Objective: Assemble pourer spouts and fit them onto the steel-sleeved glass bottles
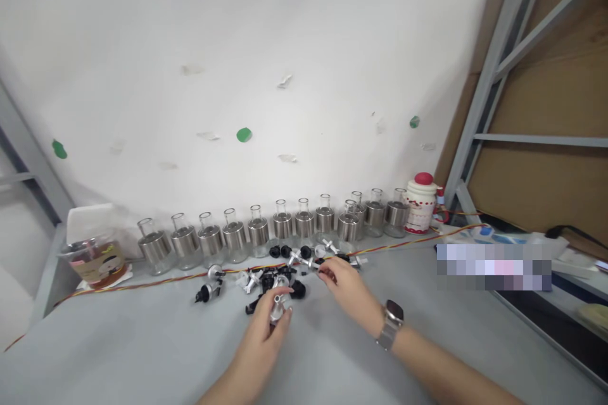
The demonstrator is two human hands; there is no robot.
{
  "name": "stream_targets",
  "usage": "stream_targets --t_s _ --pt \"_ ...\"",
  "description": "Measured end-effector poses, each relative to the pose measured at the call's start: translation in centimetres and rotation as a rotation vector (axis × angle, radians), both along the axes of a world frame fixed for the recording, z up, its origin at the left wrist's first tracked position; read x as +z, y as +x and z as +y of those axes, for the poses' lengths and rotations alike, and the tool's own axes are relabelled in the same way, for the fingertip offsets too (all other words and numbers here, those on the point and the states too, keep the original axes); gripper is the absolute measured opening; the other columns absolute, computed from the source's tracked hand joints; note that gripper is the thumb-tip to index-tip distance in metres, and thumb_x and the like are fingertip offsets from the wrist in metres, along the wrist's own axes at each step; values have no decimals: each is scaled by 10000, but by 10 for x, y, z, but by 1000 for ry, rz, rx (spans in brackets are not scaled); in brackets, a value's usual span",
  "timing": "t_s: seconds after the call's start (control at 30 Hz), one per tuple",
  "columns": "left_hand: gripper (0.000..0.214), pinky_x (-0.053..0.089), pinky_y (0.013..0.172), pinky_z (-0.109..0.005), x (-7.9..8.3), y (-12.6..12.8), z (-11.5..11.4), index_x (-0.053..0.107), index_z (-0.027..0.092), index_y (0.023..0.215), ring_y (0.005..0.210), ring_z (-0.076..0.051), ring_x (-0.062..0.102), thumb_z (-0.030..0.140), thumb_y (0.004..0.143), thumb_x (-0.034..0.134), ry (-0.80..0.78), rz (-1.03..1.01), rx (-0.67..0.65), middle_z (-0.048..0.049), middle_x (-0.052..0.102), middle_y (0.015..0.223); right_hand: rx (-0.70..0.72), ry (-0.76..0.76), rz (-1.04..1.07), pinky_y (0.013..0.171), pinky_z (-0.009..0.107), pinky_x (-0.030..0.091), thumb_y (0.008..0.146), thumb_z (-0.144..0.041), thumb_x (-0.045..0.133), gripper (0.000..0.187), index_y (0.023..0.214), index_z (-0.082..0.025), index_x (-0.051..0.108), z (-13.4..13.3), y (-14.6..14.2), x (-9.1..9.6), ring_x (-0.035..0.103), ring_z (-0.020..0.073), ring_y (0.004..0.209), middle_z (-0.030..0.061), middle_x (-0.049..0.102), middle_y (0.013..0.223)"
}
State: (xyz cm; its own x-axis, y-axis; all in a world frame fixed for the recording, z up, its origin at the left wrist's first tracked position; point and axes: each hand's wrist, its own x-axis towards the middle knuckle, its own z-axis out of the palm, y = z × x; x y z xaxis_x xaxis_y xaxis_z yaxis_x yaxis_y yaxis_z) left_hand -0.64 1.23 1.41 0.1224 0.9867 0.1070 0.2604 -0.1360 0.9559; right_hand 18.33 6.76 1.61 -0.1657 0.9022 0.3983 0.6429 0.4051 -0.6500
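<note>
My left hand (265, 331), low in the middle, is closed around a silver metal fitting (277, 309) with a narrow tube on top, its lower part hidden by my fingers. To the right, the fingertips of my right hand (346, 288) are pinched at the end of a small silver tubular piece (310, 262). Between and behind both hands lies a loose pile of silver fittings and black plastic parts, among them a round black part (297, 290). A silver fitting with a black end (207, 292) lies left of the pile.
Several glass bottles with steel sleeves (234, 232) stand in a row along the white wall. A red and yellow twisted cord (175, 279) crosses the table. A plastic tub (97, 262) is at left; a white jar with a red lid (420, 205) stands at right, near a metal frame.
</note>
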Motion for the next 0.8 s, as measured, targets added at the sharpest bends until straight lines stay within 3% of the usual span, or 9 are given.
stream_targets --t_s 0.1,0.17,0.37,0.6,0.8 --pt "329 395 792 -289 1 2 -5 502 215 1075 918 -207 521 331 769 471 71 161 -87 -61 582 1033 169 -160 271 647 276 438 773 -243 507 128 808 -156 593 -12 -7 14 544 157 698 30 581 752" --pt "319 395 792 -293 0 4 -6 491 203 1076 895 -207 535 304 774 465 119 252 -166 -67 597 1013 289 -182 359 644 255 434 760 -261 544 125 799 -171 621 -24 -14 20 539 145 707 21 567 768" --pt "192 422 627 -248 -1 7 -8 521 182 936 691 -178 558 267 785 440 201 379 -184 -42 622 801 319 -40 232 717 248 412 786 -228 533 121 809 -214 651 -45 -24 24 497 137 792 21 495 816" --pt "412 445 660 -262 -9 3 -6 353 173 1211 751 -190 602 248 808 392 226 429 -172 -92 630 952 399 90 73 720 249 409 821 -162 471 154 827 -189 623 -44 -18 22 473 133 794 32 483 824" --pt "508 461 580 -263 -15 -1 -5 267 135 1284 613 -177 600 239 801 386 285 517 -132 -85 650 833 455 255 -67 711 296 402 841 -191 431 182 958 -169 569 -51 -16 26 445 162 804 65 510 853"
